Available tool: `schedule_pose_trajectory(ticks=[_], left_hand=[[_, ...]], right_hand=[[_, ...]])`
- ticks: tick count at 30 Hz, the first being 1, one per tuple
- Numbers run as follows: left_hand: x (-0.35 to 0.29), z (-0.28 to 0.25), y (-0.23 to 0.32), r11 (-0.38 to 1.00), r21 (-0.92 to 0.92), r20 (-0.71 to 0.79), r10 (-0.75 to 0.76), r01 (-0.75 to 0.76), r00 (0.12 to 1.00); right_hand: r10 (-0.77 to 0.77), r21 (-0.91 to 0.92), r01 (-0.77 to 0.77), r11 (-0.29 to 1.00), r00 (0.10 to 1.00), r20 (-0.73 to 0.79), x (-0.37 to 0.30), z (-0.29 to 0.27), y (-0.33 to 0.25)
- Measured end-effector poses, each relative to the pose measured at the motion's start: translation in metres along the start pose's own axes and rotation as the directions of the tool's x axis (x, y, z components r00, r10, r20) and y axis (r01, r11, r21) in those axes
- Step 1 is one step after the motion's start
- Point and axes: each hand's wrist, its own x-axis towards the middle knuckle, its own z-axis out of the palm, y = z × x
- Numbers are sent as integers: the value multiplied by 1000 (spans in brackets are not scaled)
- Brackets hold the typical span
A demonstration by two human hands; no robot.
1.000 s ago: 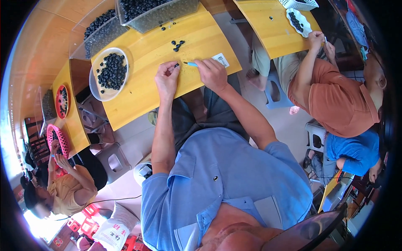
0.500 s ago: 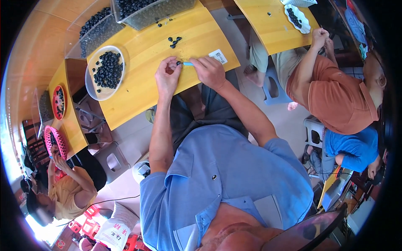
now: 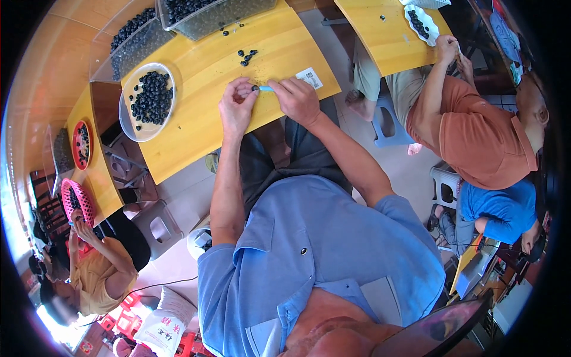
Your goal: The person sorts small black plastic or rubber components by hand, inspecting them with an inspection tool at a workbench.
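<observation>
Over the near part of the yellow wooden table [image 3: 202, 122], my left hand [image 3: 238, 108] pinches a small round black piece [image 3: 255, 88], bead-like or berry-like, between thumb and fingers. My right hand [image 3: 298, 102] grips a slim light-blue handle [image 3: 265, 88]. Its tip meets the black piece; the tip itself is too small to make out. Just beyond my hands lies a little cluster of similar black pieces [image 3: 245, 62]. To the left, a round clear bowl [image 3: 124, 122] holds many more of them.
Clear plastic boxes [image 3: 208, 27] full of black pieces stand at the table's far side. A white label card [image 3: 309, 78] lies right of my hands. Co-workers sit right [image 3: 482, 140] and left [image 3: 107, 268] at other tables, with a white dish [image 3: 421, 27] and a pink basket [image 3: 86, 205].
My hands stay nearly in place, still holding the black piece and the blue-handled tool. The tool's handle has shifted very slightly. The co-worker at right has moved their hands a little.
</observation>
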Motion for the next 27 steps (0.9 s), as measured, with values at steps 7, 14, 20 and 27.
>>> schedule_pose_trajectory(ticks=[7, 14, 20, 27], left_hand=[[1, -3, -3, 988, -152, 27, -4, 8, 1000], [-2, -17, 0, 959, -282, -70, 13, -32, 997], [7, -84, 21, 956, 244, -405, 251, -160, 879], [40, -174, 57, 579, 814, -317, 494, -34, 810]], right_hand=[[15, -1, -15, 1000, 999, 29, 0, 2, 1], [88, 2, -88, 996, 996, -3, 2, 7, -3], [92, 2, -92, 996, 996, -8, -2, -1, 2], [79, 12, -78, 997, 996, -36, 2, 3, 2]])
